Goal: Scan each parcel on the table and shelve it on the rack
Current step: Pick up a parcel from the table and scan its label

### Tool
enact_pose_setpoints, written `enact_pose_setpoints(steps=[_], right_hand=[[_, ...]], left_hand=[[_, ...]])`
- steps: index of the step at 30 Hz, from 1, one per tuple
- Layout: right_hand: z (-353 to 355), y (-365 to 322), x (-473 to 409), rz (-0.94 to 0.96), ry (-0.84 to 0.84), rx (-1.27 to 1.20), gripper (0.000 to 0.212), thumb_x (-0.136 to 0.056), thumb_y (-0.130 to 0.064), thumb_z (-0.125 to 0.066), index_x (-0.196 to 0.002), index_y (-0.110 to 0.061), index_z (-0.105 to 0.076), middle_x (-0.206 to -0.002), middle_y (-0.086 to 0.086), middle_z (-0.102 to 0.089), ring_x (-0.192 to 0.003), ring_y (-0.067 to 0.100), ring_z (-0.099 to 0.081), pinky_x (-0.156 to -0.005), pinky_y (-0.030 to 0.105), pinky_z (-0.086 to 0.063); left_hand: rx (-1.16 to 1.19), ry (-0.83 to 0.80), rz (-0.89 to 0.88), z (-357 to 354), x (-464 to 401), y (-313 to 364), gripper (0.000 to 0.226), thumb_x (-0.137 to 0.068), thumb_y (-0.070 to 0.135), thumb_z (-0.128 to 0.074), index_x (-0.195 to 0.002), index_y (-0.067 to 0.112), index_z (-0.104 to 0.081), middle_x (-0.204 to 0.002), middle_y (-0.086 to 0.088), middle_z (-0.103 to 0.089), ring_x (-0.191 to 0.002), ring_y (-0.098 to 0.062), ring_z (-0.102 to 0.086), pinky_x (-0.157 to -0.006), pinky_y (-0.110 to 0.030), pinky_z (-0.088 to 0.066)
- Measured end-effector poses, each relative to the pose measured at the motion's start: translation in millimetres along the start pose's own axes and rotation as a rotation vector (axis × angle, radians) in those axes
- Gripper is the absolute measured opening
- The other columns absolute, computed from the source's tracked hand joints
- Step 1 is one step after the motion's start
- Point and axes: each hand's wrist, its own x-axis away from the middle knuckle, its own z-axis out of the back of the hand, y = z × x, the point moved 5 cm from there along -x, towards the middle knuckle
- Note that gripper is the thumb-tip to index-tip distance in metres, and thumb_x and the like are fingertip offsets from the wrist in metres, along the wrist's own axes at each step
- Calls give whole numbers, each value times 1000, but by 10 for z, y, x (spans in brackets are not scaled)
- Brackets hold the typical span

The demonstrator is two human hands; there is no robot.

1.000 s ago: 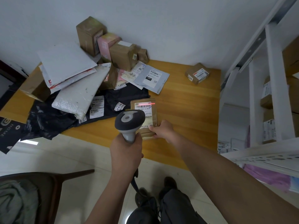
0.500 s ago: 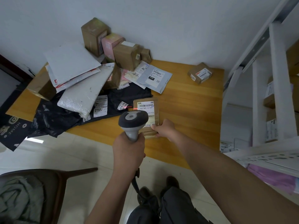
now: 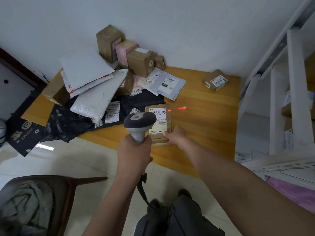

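- Head camera looked down on a wooden table point(image 3: 201, 116) set against a pale wall, with a white metal rack point(image 3: 296, 92) standing to its right.
- The left hand point(image 3: 134, 155) was clenched around the grip of a grey barcode scanner point(image 3: 139, 124), whose head hung over the near edge of the table; a dark cable point(image 3: 142, 189) trailed down from the grip.
- The right hand point(image 3: 175, 135) gripped the near right corner of a brown paper parcel point(image 3: 160, 123) that lay flat on the table, label side up.
- The scanner's head covered part of the parcel's white label point(image 3: 159, 116).
- A red scan line point(image 3: 182, 108) fell on the bare wood just right of the parcel's far edge, with a small red spot at that edge.
- A heap of other parcels filled the table's left and back: black plastic bags point(image 3: 71, 121), white padded mailers point(image 3: 95, 99), a grey mailer point(image 3: 168, 86) and several cardboard boxes point(image 3: 139, 60) against the wall.
- One small brown box point(image 3: 215, 80) sat alone near the table's far right corner, well apart from the heap.
- Boxes sat on the rack's shelves at the right edge of the view.
- A dark chair point(image 3: 56, 195) with grey cloth on it stood at lower left.
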Motion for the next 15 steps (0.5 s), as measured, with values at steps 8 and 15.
enact_pose_setpoints(steps=[8,15], right_hand=[[77,-67,5,98,166,94,22,-96,-27,-61,-96,-7,-51,-94,4,-52,-85,17,-54,-53,22,-35],[121,31,-117,94,148,-2,27,-87,-31,-71,-87,-11,-53,-91,4,-62,-83,19,-63,-59,27,-51]], left_hand=[[23,17,-14,95,53,74,25,-91,16,-60,-72,0,-56,-59,-17,-53,-32,-6,-51,-49,-26,-41],[95,2,25,-35,-28,22,28,-92,17,-61,-68,2,-56,-56,-10,-55,-35,-9,-53,-49,-27,-46]])
